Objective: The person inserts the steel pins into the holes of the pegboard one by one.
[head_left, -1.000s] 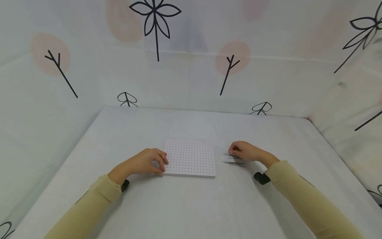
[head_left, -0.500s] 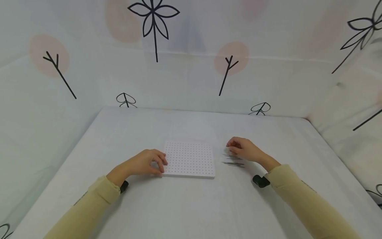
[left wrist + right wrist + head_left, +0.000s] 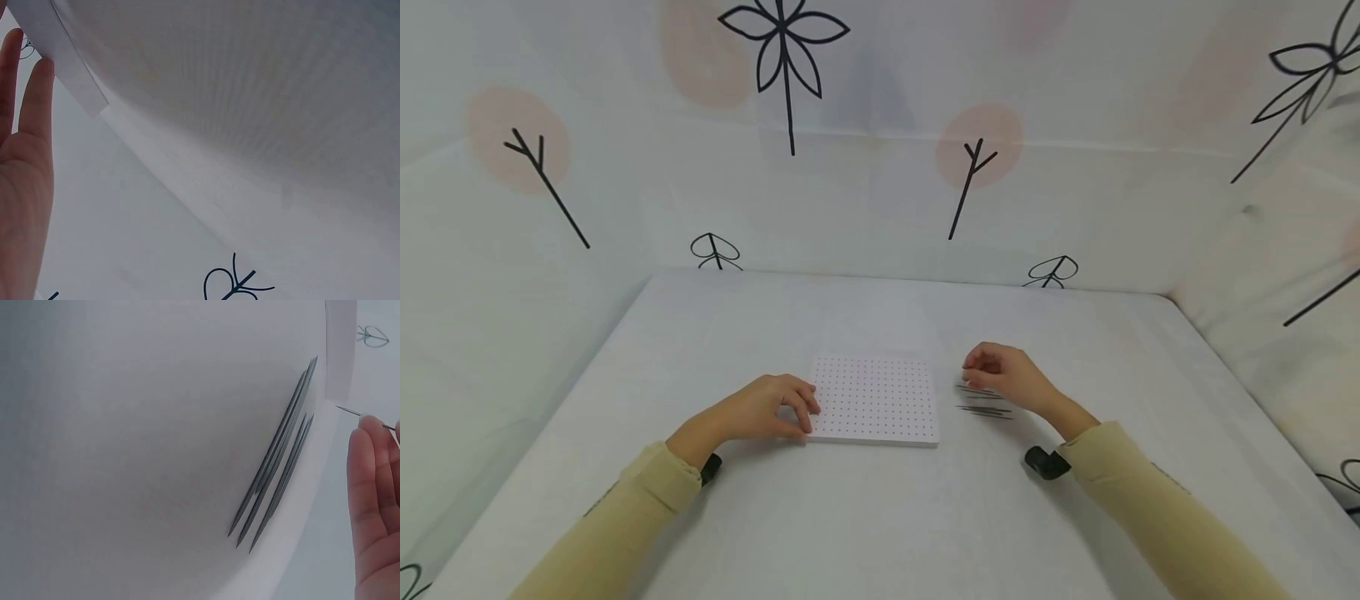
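Note:
A white board dotted with rows of small holes (image 3: 876, 400) lies flat on the table. My left hand (image 3: 771, 406) rests against its left edge; in the left wrist view the extended fingertips touch the board's side (image 3: 69, 62). My right hand (image 3: 1006, 372) is raised off the table to the right of the board. Its thumb and fingers pinch a thin, pointed metal needle (image 3: 347, 410), with one tip sticking out past the fingertips. Several more dark grey metal needles (image 3: 275, 450) lie side by side in two groups below this hand; the head view shows them as thin dark lines.
The table (image 3: 865, 517) wears a plain white cover. Pale fabric walls (image 3: 865, 208) with printed flowers and twigs stand behind it and at both sides. A dark camera block (image 3: 1047, 462) hangs under my right wrist.
The right hand has lifted from the needles and shifted slightly left, towards the board, with one needle in its fingers. The left hand has stayed at the board's edge.

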A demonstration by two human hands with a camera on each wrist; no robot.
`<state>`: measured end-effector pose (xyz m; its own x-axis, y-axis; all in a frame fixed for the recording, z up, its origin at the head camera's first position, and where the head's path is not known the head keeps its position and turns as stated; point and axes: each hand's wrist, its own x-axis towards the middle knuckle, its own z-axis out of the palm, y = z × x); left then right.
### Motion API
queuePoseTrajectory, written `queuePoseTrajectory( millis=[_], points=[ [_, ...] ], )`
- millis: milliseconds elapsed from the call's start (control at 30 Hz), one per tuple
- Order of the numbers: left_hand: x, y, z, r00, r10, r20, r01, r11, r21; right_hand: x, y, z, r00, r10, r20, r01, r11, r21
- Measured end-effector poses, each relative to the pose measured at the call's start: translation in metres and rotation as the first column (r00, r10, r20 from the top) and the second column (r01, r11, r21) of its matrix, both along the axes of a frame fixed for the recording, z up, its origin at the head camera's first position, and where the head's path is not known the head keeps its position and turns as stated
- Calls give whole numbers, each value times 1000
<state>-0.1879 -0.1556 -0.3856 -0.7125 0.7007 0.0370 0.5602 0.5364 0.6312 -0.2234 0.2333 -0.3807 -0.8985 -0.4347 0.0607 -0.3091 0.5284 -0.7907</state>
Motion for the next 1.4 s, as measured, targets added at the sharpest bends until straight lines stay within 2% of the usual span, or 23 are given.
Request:
queuePoseTrajectory(
  millis=[167,633,1400],
  points=[
    [0,0,0,1000,-4,-4,4,1000,0,6,-7,4,1000,1,-2,-1,1000,-20],
    [1,-3,-2,1000,2,9,-2,1000,11,9,-23,-3,999,42,-6,-43,994,-104],
    [0,-1,-1,1000,-9,-2,9,1000,16,11,-48,-5,994,70,-86,-78,992,-95]
  ],
)
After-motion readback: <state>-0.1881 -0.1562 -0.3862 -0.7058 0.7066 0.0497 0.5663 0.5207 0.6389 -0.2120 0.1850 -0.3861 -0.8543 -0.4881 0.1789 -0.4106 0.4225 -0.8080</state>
